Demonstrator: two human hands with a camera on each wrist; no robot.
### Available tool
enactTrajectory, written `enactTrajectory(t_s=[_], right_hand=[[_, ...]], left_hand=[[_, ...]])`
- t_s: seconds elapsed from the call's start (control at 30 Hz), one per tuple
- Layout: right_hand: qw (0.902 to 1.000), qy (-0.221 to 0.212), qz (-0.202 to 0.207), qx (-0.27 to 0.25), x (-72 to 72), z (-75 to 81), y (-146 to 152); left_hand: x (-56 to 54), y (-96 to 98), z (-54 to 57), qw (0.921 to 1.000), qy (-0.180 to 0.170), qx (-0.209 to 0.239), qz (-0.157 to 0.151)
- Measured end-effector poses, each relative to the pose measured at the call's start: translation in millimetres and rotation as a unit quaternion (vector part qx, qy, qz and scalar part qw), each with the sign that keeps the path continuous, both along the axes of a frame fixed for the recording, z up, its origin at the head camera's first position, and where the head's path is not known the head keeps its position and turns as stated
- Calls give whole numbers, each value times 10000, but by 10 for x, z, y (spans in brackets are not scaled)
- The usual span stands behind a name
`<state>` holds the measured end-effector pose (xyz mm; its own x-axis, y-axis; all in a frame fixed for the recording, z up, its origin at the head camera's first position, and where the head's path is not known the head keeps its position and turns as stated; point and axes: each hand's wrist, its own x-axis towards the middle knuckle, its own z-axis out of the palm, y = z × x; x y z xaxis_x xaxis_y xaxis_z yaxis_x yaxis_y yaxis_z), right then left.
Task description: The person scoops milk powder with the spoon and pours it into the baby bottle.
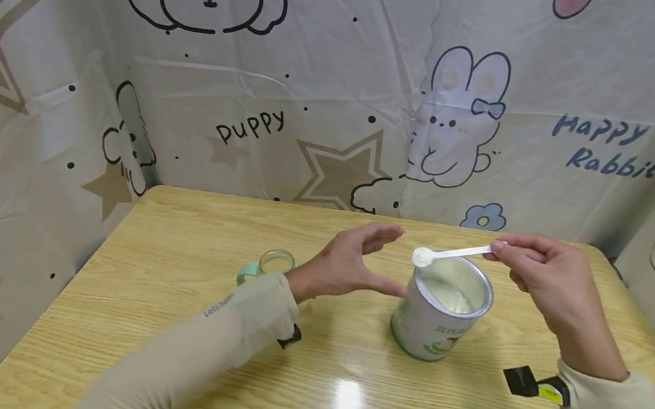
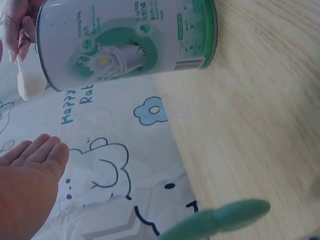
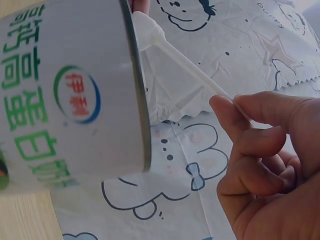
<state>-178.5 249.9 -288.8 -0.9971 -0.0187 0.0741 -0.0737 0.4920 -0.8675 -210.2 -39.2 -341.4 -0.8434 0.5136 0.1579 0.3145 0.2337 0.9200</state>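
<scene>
My right hand (image 1: 550, 278) pinches the thin handle of a white measuring scoop (image 1: 462, 251) between thumb and fingertips. White powder heaps in the scoop's bowl, which is over the near-left part of the can's rim. The milk powder can (image 1: 432, 327) stands upright on the table, its top off and pale powder inside. In the right wrist view the can (image 3: 75, 100) shows large green lettering. My left hand (image 1: 347, 263) is to the left of the can, fingers extended and thumb tip right at its side. It holds nothing.
Behind my left forearm stands a glass cup (image 1: 277, 262) with a green part at its side; a green piece (image 2: 220, 220) shows blurred in the left wrist view. A printed cloth (image 1: 291, 102) hangs along the back of the wooden table (image 1: 174, 225) and down both sides.
</scene>
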Motion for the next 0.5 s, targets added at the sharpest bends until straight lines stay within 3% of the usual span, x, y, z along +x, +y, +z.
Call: enactTrajectory(t_s=[0.5], right_hand=[[9998, 9, 189, -54, -40, -1, -242]], left_hand=[[6, -293, 124, 9987, 118, -439, 236]])
